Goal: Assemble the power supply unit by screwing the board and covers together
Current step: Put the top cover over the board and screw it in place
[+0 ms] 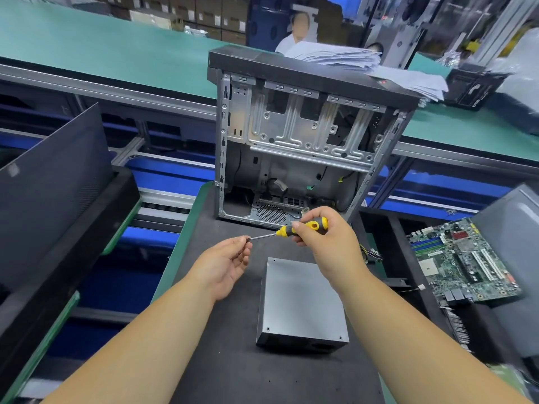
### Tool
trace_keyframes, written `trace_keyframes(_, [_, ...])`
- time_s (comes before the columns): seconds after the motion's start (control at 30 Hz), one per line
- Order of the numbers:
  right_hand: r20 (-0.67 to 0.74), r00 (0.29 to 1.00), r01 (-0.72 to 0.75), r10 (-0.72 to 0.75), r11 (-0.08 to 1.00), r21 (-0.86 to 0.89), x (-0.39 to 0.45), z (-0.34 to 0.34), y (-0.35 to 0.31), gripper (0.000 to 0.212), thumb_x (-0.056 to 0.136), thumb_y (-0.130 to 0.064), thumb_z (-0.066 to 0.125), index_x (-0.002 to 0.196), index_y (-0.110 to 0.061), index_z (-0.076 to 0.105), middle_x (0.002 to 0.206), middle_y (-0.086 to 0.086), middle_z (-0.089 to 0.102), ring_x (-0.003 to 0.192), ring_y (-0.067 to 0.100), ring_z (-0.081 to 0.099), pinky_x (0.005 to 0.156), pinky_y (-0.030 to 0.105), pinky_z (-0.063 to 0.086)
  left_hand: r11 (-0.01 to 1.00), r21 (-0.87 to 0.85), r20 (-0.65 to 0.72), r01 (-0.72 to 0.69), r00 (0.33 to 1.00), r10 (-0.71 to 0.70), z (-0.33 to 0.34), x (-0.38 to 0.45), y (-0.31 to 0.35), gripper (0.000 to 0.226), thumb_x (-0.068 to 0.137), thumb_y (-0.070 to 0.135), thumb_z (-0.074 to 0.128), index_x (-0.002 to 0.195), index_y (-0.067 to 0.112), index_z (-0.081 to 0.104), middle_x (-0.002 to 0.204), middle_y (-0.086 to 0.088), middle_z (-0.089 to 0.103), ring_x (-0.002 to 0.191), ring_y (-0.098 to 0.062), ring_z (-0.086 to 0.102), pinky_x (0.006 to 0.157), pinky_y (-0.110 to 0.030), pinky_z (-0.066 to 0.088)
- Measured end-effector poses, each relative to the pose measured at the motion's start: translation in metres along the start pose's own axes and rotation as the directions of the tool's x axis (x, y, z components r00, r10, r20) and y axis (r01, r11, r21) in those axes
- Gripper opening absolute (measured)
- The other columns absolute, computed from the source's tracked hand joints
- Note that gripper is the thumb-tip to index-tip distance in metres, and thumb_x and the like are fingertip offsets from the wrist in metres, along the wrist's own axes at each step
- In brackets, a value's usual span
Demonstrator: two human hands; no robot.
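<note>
Right hand [323, 231] clenches the screwdriver [303, 227] handle; left hand [227, 263] pinches at the tip, likely a screw, too small to tell. Power supply unit [300, 304] lies flat just below the grip, cover on. Likely rigid, fairly heavy, slick metal; hold by its sides. Open mat [221, 360] nearer the person; computer case [306, 135] beyond.

Two bare forearms — no sleeves, gloves or rings — short-nailed fingers [295, 224].
</note>
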State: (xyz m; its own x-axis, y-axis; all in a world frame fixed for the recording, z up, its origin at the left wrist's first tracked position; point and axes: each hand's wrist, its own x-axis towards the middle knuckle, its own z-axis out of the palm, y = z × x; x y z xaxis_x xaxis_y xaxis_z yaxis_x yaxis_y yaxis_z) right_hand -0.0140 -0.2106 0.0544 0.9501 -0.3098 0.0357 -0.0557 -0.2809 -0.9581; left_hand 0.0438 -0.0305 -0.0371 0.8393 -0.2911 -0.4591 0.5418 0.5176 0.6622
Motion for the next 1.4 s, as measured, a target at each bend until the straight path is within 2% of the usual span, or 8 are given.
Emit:
trace_keyframes(0.23, [0.002,1.0,0.004,-0.004,0.994,-0.114,0.001,-0.002,0.0,0.018,0.084,-0.026,0.074,0.084,-0.037,0.06,0.081,0.001,0.07,0.076,0.017,0.071,0.071,0.038,0.058,0.988,0.152,0.001,-0.029,1.0,0.03,-0.002,0.0,0.0,0.01,0.097,0.009,0.058,0.094,0.006,0.067,0.07,0.001,0.069,0.059,-0.004,0.061,0.054,-0.015,0.052])
trace_keyframes(0.37, [0.031,0.999,0.015,-0.009,0.981,-0.194,0.003,-0.004,-0.001,0.023,0.081,-0.025,0.076,0.088,-0.038,0.06,0.084,-0.002,0.069,0.064,0.007,0.056,0.056,0.023,0.047,0.944,0.32,0.001,-0.081,0.996,0.085,-0.001,0.001,0.001,0.012,0.097,0.008,0.058,0.093,0.005,0.069,0.068,0.002,0.069,0.057,-0.003,0.06,0.054,-0.015,0.051])
trace_keyframes(0.6, [0.097,0.994,0.066,-0.051,0.986,-0.155,0.004,-0.017,-0.004,0.027,0.083,-0.005,0.071,0.087,-0.03,0.061,0.089,-0.012,0.074,0.089,0.012,0.068,0.084,0.04,0.057,0.914,0.396,0.042,-0.092,0.996,0.082,0.002,0.003,0.002,0.012,0.095,0.006,0.06,0.091,0.006,0.071,0.069,0.001,0.07,0.058,-0.003,0.061,0.056,-0.015,0.051])
trace_keyframes(0.8, [-0.025,0.999,0.044,-0.047,0.993,-0.105,0.009,-0.022,-0.001,0.02,0.079,-0.026,0.077,0.087,-0.032,0.06,0.082,0.003,0.071,0.082,0.022,0.072,0.08,0.046,0.059,0.834,0.492,0.189,-0.249,0.966,0.177,0.009,0.001,-0.001,0.014,0.096,0.001,0.057,0.093,0.006,0.07,0.074,0.0,0.071,0.066,-0.006,0.063,0.064,-0.016,0.052])
trace_keyframes(0.93, [-0.066,0.997,0.035,-0.039,0.998,-0.059,0.015,-0.027,-0.002,0.019,0.081,-0.022,0.076,0.089,-0.028,0.06,0.077,-0.001,0.071,0.075,0.018,0.073,0.078,0.045,0.061,0.802,0.491,0.292,-0.339,0.932,0.215,0.015,-0.001,-0.003,0.016,0.098,0.007,0.056,0.1,0.013,0.07,0.091,-0.002,0.076,0.086,-0.011,0.07,0.077,-0.019,0.055])
trace_keyframes(1.1, [-0.058,0.997,0.037,-0.048,0.983,-0.178,0.021,-0.033,-0.005,0.021,0.084,-0.027,0.074,0.092,-0.033,0.056,0.083,0.002,0.071,0.077,0.017,0.073,0.08,0.045,0.059,0.561,0.753,0.257,-0.345,0.938,0.231,0.01,0.008,-0.009,0.02,0.098,0.026,0.055,0.113,0.037,0.064,0.113,0.018,0.066,0.106,0.005,0.058,0.093,-0.022,0.045])
trace_keyframes(1.23, [0.017,0.995,0.096,-0.101,0.871,-0.481,0.021,-0.029,-0.007,0.026,0.086,-0.036,0.073,0.099,-0.037,0.05,0.083,-0.008,0.062,0.073,0.011,0.06,0.056,0.023,0.044,0.227,0.916,0.297,-0.332,0.939,0.175,0.009,0.015,-0.02,0.029,0.084,0.024,0.072,0.11,0.032,0.063,0.113,0.011,0.058,0.101,-0.004,0.057,0.094,-0.026,0.047])
trace_keyframes(1.4, [0.104,0.986,0.167,-0.131,0.78,-0.603,0.023,-0.015,-0.007,0.03,0.087,-0.037,0.071,0.105,-0.037,0.047,0.082,-0.013,0.057,0.07,0.008,0.056,0.053,0.021,0.042,0.172,0.926,0.294,-0.337,0.927,0.235,0.012,0.015,-0.024,0.02,0.08,0.029,0.074,0.093,0.037,0.062,0.1,0.013,0.059,0.089,-0.005,0.058,0.082,-0.025,0.049])
